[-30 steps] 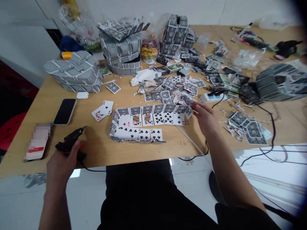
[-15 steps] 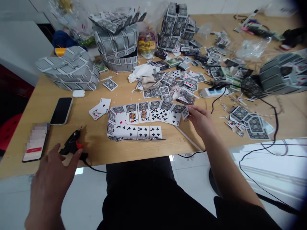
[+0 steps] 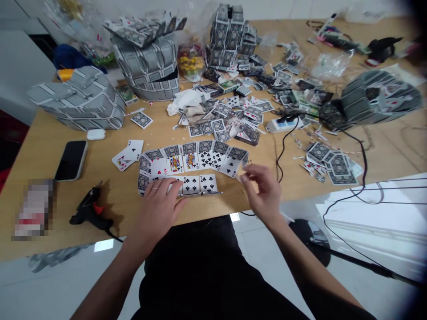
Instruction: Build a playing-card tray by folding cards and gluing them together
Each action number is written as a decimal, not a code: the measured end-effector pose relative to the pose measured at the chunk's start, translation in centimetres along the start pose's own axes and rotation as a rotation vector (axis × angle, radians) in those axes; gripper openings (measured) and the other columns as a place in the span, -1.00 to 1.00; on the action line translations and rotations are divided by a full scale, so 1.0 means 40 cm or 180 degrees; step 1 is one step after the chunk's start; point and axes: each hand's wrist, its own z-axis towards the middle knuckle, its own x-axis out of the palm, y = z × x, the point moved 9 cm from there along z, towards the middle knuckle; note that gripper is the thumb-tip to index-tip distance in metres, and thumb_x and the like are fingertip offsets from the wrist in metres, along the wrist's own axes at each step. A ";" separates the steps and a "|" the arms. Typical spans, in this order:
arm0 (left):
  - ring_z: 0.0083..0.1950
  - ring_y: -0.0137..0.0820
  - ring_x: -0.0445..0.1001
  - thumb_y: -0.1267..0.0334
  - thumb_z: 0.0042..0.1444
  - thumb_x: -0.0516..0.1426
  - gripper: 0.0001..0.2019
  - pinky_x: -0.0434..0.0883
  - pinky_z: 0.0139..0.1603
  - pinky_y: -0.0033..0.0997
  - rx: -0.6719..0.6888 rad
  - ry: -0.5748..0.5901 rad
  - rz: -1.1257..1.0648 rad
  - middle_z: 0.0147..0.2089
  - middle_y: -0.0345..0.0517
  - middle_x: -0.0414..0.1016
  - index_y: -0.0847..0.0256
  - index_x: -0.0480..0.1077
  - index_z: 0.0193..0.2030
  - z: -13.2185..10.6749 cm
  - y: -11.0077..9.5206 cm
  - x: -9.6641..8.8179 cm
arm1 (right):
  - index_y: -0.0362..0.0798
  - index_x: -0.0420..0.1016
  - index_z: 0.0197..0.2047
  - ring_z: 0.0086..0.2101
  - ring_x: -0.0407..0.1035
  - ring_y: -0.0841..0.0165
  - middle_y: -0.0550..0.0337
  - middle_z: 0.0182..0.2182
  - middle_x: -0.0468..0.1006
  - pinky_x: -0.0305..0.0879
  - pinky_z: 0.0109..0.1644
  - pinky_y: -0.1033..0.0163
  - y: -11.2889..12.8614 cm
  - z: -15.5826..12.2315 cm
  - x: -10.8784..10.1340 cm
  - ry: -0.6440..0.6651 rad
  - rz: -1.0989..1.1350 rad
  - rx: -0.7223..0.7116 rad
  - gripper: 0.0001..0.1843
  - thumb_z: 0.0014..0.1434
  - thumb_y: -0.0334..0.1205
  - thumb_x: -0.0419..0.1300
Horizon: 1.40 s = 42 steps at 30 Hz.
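Note:
A long strip of joined playing cards (image 3: 191,182) bends into an open-ended loop on the table, patterned backs standing along its far and left sides and faces showing inside. My left hand (image 3: 160,204) lies over the near row of cards with its fingers extended, covering some of them. At the loop's right end, my right hand (image 3: 265,189) has its fingers curled and thumb and index close together; what they pinch, if anything, I cannot make out. A thin white stick (image 3: 287,217) pokes out behind the right wrist. Left of my left hand rests a black glue gun (image 3: 88,209).
Two phones, one dark (image 3: 71,161), lie at the left beside a white earbud case (image 3: 96,134). Baskets woven from cards (image 3: 147,66) stand behind. Loose cards (image 3: 220,111) cover the middle back. A power strip (image 3: 282,125) trails black cables to the right.
My left hand has left the glue gun and moved right onto the near cards. My right hand has shifted down from the card at the loop's right end. The view has turned slightly.

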 end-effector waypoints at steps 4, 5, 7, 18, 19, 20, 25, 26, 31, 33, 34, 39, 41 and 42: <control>0.08 -0.06 0.58 0.20 0.37 0.29 -0.80 0.40 0.19 -0.02 0.0105 0.0492 0.0034 0.01 0.00 0.66 0.16 0.52 0.07 -0.003 0.055 0.048 | 0.13 0.63 0.14 -0.29 0.60 0.27 0.02 0.03 0.66 0.60 -0.22 0.13 0.048 -0.073 0.130 0.1355 0.0075 -0.0103 -0.76 0.44 -0.11 0.30; 0.04 -0.10 0.59 0.21 0.39 0.28 -0.85 0.40 0.16 -0.05 0.0179 0.0594 0.0025 -0.03 -0.04 0.66 0.15 0.53 0.03 -0.005 0.056 0.060 | 0.13 0.64 0.13 -0.22 0.63 0.23 0.03 0.01 0.69 0.62 -0.15 0.11 0.050 -0.082 0.152 0.1540 0.0126 -0.0146 -0.77 0.47 -0.12 0.26; -0.02 -0.15 0.60 0.21 0.43 0.25 -0.90 0.38 0.12 -0.10 0.0293 0.0661 0.0049 -0.10 -0.09 0.67 0.15 0.54 -0.04 -0.006 0.053 0.073 | 0.12 0.66 0.10 -0.06 0.65 0.18 0.05 -0.03 0.73 0.61 0.03 0.06 0.047 -0.087 0.181 0.1738 0.0219 -0.0221 -0.78 0.52 -0.16 0.20; -0.01 -0.12 0.61 0.17 0.42 0.25 -0.85 0.42 0.11 -0.07 0.0183 0.0423 0.0187 -0.07 -0.06 0.68 0.14 0.48 0.02 -0.006 0.020 0.055 | 0.19 0.74 0.01 -0.12 0.67 0.12 0.11 -0.10 0.77 0.62 -0.04 -0.02 0.024 -0.064 0.208 0.1862 0.0202 0.0083 -0.82 0.41 -0.08 0.32; 0.01 -0.10 0.61 0.18 0.40 0.27 -0.83 0.43 0.11 -0.05 0.0123 0.0444 0.0167 -0.05 -0.04 0.67 0.15 0.48 0.04 -0.002 0.015 0.053 | 0.20 0.73 0.03 -0.10 0.66 0.12 0.10 -0.06 0.76 0.63 -0.03 -0.02 0.028 -0.063 0.201 0.1865 0.0208 0.0084 -0.80 0.40 -0.07 0.33; 0.02 -0.08 0.61 0.18 0.37 0.29 -0.80 0.44 0.12 -0.03 0.0089 0.0464 0.0140 -0.03 -0.03 0.67 0.16 0.47 0.04 0.002 0.007 0.052 | 0.22 0.72 0.06 -0.07 0.65 0.12 0.09 -0.01 0.74 0.63 -0.02 -0.03 0.033 -0.062 0.190 0.1872 0.0233 0.0089 -0.78 0.38 -0.06 0.36; 0.05 -0.09 0.60 0.15 0.36 0.31 -0.77 0.48 0.16 -0.02 0.0292 0.0514 -0.0016 -0.01 -0.02 0.63 0.18 0.47 0.05 0.033 -0.062 0.048 | 0.18 0.74 -0.04 -0.21 0.61 0.18 0.07 -0.07 0.73 0.63 -0.15 0.03 0.030 0.004 0.055 0.1379 0.0378 0.0365 -0.81 0.31 -0.01 0.44; 0.05 -0.10 0.59 0.15 0.37 0.31 -0.77 0.48 0.16 -0.03 0.0368 0.0518 -0.0049 -0.01 -0.02 0.62 0.18 0.48 0.05 0.040 -0.077 0.051 | 0.15 0.74 -0.08 -0.29 0.59 0.22 0.08 -0.15 0.72 0.61 -0.20 0.06 0.011 0.030 0.017 0.1078 0.0420 0.0503 -0.82 0.33 0.00 0.42; -0.02 -0.16 0.61 0.25 0.43 0.23 -0.90 0.51 0.08 -0.10 0.0605 0.0492 -0.0119 -0.09 -0.07 0.61 0.19 0.50 0.01 0.061 -0.116 0.081 | 0.12 0.70 -0.03 -0.20 0.58 0.28 0.11 -0.01 0.70 0.59 -0.19 0.17 -0.124 0.137 -0.069 0.0109 0.0375 0.0859 -0.63 0.21 0.14 0.49; -0.06 -0.19 0.61 0.28 0.47 0.17 -0.91 0.51 0.02 -0.15 0.0593 0.0453 -0.0116 -0.14 -0.10 0.61 0.18 0.51 -0.01 0.062 -0.115 0.090 | 0.12 0.67 0.06 -0.12 0.60 0.23 0.10 0.02 0.70 0.63 -0.10 0.12 -0.182 0.151 -0.034 0.0325 0.0453 0.1147 -0.48 0.15 0.22 0.50; -0.07 -0.20 0.62 0.28 0.49 0.15 -0.90 0.51 0.00 -0.16 0.0581 0.0439 -0.0119 -0.15 -0.10 0.61 0.17 0.52 -0.01 0.061 -0.113 0.094 | 0.11 0.67 0.07 -0.11 0.61 0.22 0.10 -0.01 0.72 0.64 -0.06 0.08 -0.202 0.151 -0.009 0.0481 0.0587 0.1300 -0.44 0.14 0.26 0.49; -0.08 -0.22 0.62 0.23 0.53 0.11 -0.84 0.51 -0.05 -0.20 0.0547 0.0273 -0.0139 -0.15 -0.11 0.63 0.16 0.51 -0.02 0.050 -0.104 0.088 | 0.05 0.71 -0.05 -0.17 0.63 0.21 0.12 -0.16 0.74 0.66 0.06 -0.04 -0.183 0.131 0.063 0.0863 0.1136 0.1549 -0.47 0.18 0.32 0.44; -0.10 -0.24 0.62 0.22 0.53 0.10 -0.84 0.50 -0.05 -0.22 0.0541 0.0147 -0.0134 -0.17 -0.11 0.63 0.16 0.51 -0.03 0.049 -0.101 0.078 | 0.05 0.70 -0.07 -0.17 0.63 0.21 0.13 -0.20 0.73 0.66 0.06 -0.04 -0.153 0.126 0.064 0.0811 0.1090 0.1482 -0.50 0.19 0.31 0.45; -0.11 -0.25 0.61 0.22 0.54 0.10 -0.83 0.50 -0.06 -0.22 0.0539 0.0089 -0.0133 -0.17 -0.11 0.64 0.15 0.51 -0.04 0.049 -0.100 0.072 | 0.05 0.69 -0.06 -0.17 0.63 0.20 0.12 -0.21 0.73 0.66 0.06 -0.05 -0.139 0.122 0.065 0.0801 0.1057 0.1467 -0.50 0.20 0.30 0.44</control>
